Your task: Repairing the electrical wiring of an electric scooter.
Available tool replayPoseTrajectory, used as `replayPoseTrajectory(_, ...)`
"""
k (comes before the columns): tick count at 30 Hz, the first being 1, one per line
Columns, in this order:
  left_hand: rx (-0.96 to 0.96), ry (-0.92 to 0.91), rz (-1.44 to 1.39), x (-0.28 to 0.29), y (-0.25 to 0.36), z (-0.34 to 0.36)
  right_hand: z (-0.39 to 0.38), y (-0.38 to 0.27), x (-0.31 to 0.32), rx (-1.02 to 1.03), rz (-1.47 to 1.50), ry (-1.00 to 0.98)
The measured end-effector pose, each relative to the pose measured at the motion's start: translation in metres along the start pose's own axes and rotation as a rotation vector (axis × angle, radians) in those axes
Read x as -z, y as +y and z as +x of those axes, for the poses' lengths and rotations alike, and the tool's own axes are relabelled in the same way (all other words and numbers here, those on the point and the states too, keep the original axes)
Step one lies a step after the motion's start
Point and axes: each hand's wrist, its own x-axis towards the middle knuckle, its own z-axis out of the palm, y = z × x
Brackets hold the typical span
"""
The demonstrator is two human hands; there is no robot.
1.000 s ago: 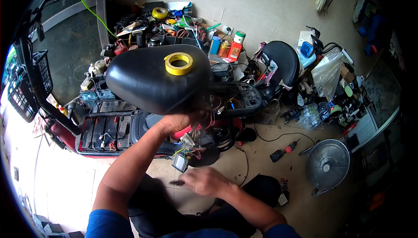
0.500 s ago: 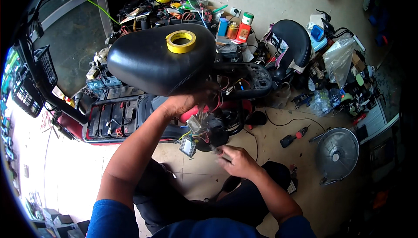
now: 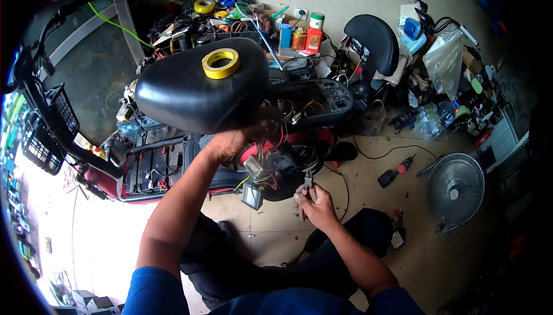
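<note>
Hands apart: L hand [image 3: 230, 142] gripping wire bundle [image 3: 271, 156], R hand [image 3: 314, 205] clamped on pliers [image 3: 307, 185] just below.

The person's left arm is reaching up and forward from the lower left, bare below a blue sleeve, elbow slightly bent. The left hand [image 3: 227, 141] is curling at the top of the reach, fingers tucked forward and partly hidden. The right arm is coming in from the lower right, forearm angling up and left. The right hand [image 3: 315, 205] is closing in a fist, knuckles facing up.
</note>
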Motion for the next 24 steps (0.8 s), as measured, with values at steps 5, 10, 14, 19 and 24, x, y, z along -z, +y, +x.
replayPoseTrajectory(5,-0.041,0.041,-0.053,-0.003,0.0,-0.01,0.003,-0.001,0.0,0.112,0.041,0.014)
replayPoseTrajectory(10,0.011,0.089,-0.03,-0.002,-0.009,-0.035,0.007,-0.009,-0.005,0.235,0.067,0.068)
replayPoseTrajectory(14,-0.02,0.116,-0.152,-0.007,-0.009,-0.048,0.026,-0.026,-0.001,0.349,-0.15,0.059)
replayPoseTrajectory(19,0.137,0.176,0.037,-0.014,-0.005,-0.058,0.057,-0.072,-0.022,0.505,-0.291,-0.052)
replayPoseTrajectory(24,0.258,0.177,0.13,-0.022,0.004,-0.052,0.088,-0.073,-0.023,0.374,-0.73,-0.042)
